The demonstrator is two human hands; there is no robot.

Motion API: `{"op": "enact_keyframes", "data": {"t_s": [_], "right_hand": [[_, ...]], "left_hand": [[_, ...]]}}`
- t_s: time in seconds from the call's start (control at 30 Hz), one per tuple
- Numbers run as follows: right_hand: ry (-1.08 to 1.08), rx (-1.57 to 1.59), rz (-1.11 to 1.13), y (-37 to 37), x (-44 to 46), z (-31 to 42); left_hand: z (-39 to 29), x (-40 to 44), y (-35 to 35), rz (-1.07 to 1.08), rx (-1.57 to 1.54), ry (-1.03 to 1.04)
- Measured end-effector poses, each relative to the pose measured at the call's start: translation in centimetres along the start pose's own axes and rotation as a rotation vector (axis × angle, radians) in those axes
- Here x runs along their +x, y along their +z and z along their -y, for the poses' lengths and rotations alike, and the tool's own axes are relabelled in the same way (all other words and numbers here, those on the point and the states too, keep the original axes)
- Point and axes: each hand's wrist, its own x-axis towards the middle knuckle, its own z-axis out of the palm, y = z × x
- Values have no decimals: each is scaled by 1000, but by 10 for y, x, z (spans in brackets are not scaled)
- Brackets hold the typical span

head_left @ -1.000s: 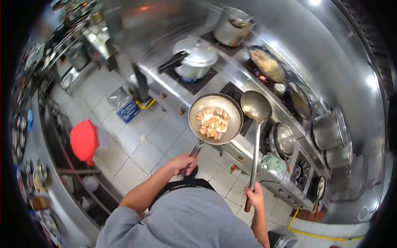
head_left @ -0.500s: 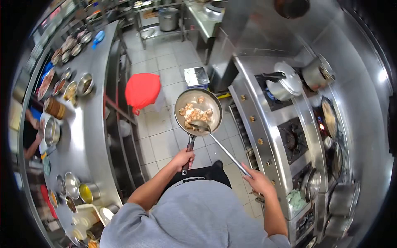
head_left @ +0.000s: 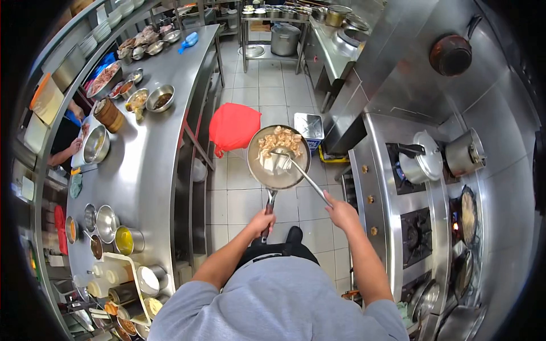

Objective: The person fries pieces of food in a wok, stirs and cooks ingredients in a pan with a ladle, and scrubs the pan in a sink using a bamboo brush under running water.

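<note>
My left hand [head_left: 262, 222] is closed round the dark handle of a frying pan [head_left: 266, 176], which is held out over the floor in front of me. Browned pieces of food [head_left: 280, 140] lie in the far half of the pan. The metal ladle [head_left: 309, 181] slants into the pan, its bowl against the food. Its handle's near end is wrapped by my right hand [head_left: 341, 213], to the right of the pan.
On the left runs a steel counter [head_left: 136, 165] with bowls, sauces and bottles; a co-worker's hands [head_left: 74, 146] are beyond it. A red-covered thing [head_left: 234, 126] and a tin [head_left: 309, 125] stand on the floor. To the right is a stove [head_left: 392, 227] with a pressure cooker [head_left: 421, 161] and a flame.
The view has swung from the stove towards the aisle and left counter. The ladle has moved from beside the pan into it, and the food has shifted to the pan's far side.
</note>
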Motion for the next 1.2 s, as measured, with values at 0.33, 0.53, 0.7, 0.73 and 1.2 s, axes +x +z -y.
{"op": "enact_keyframes", "data": {"t_s": [0.33,0.53,0.7,0.73,1.2], "right_hand": [[29,419,60,48,-39,-21],[96,385,29,104,32,23],[55,422,143,118,51,53],[-45,312,134,118,47,49],[-254,-101,41,49,39,-28]], "left_hand": [[-41,11,9,-77,-268,-50],[-57,-10,40,-118,-208,-23],[-63,-10,33,-111,-147,-96],[-64,-12,30,-110,-137,-116],[-46,-52,-32,-86,-262,-148]]}}
